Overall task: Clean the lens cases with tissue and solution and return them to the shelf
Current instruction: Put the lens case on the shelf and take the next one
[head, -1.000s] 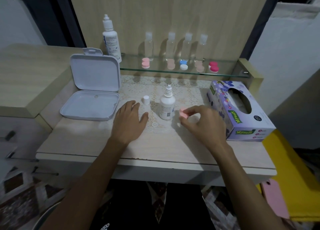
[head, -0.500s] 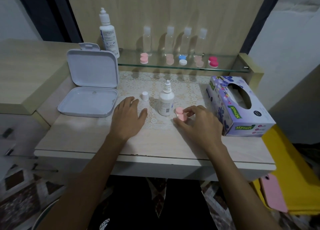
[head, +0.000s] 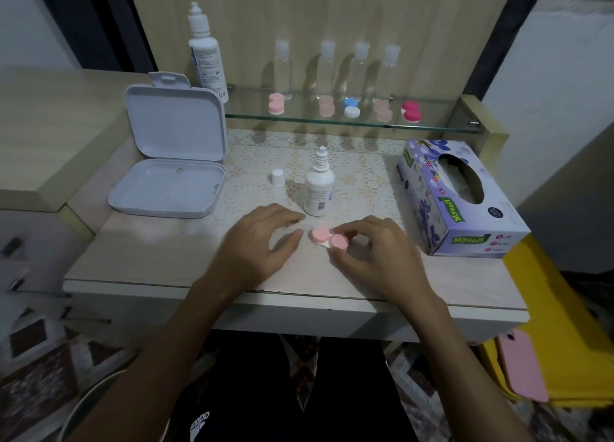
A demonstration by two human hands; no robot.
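Pale wood desk with a lace mat under glass fills the head view, and I take the small solution bottle as my landmark; it stands uncapped, its white cap just to its left. Just in front of that bottle sits the pink lens case, touching the desk as far as I can tell. My right hand pinches its right-hand cap between thumb and curled fingertips. My left hand hovers low beside the case's left cap, fingers loosely spread, holding nothing.

Behind the bottle runs the glass shelf, carrying more lens cases in front of clear bottles and a tall solution bottle at its left end. Right of the small bottle lies the tissue box; left of it, an open white hinged box.

I judge this the opening step for this case: next I should steady it with the left hand and twist the caps off, then reach for tissue and solution.
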